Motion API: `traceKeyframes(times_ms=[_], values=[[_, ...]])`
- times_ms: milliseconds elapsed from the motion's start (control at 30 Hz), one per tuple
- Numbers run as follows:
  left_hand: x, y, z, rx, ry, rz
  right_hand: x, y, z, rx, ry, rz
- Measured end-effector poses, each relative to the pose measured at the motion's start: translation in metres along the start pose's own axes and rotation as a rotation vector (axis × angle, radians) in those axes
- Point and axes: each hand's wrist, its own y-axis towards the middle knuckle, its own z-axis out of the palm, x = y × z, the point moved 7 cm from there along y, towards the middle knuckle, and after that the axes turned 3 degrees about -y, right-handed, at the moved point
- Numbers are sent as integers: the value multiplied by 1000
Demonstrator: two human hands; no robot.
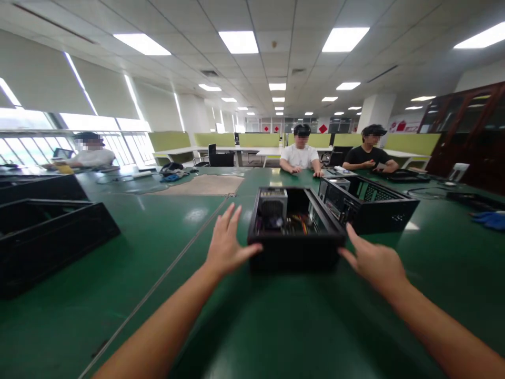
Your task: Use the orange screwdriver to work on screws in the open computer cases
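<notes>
Straight ahead on the green table lies a black computer case [296, 255], its top side uncovered. Inside it I see a grey power supply [273, 204] at the left and some coloured cables [303, 223]. My left hand [228, 245] is at the case's near left corner, fingers spread and thumb reaching to the front edge. At the near right corner is my right hand [374, 261], its thumb and forefinger apart. Whether either hand actually touches the case I cannot tell. Neither hand is wrapped round anything.
A second uncovered computer case [379, 210] stands just behind on the right. More black cases [51, 242] are at the left. Across the green table [165, 221] sit several people; a brown mat [205, 185] lies mid-table and a blue glove [489, 220] at far right.
</notes>
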Motion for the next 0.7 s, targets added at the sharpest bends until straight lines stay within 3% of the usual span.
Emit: traceKeyframes(times_ms=[33, 100, 200, 300, 433, 533, 633, 700], values=[[8, 16, 16, 43, 87, -164, -11, 9, 12, -11, -108, 117], [2, 25, 56, 164, 95, -211, -29, 23, 31, 0, -303, 291], [-20, -8, 112, 387, 57, -122, -52, 44, 44, 73, -474, 382], [-25, -48, 145, 505, 52, -94, -90, 61, 29, 117, -603, 482], [-17, -61, 157, 526, 51, -99, -155, 68, -6, 121, -697, 673], [-14, -58, 156, 518, 35, -95, -190, 66, -16, 166, -681, 762], [-15, -58, 154, 491, -4, -95, -198, 69, -16, 223, -649, 776], [-16, -59, 154, 459, -47, -97, -188, 77, -13, 240, -622, 749]])
